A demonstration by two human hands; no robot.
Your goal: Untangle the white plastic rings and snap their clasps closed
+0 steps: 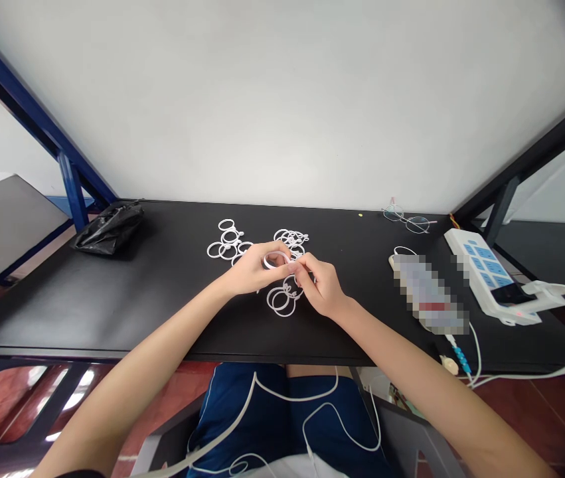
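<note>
Left hand [253, 271] gripping a white ring [267, 265], right hand [322, 285] pinching its right edge | ring over black desk [172, 292], near loose rings [282, 315] | looks light, smooth, fairly stiff; thin band could probably crack | best held by rim, thumb and finger either side

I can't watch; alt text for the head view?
The left hand holds a white ring, the right hand at its edge, above a black table with more white rings lying loosely. At right: eyeglasses, pixelated device, power strip; at left, a black bag.
</note>
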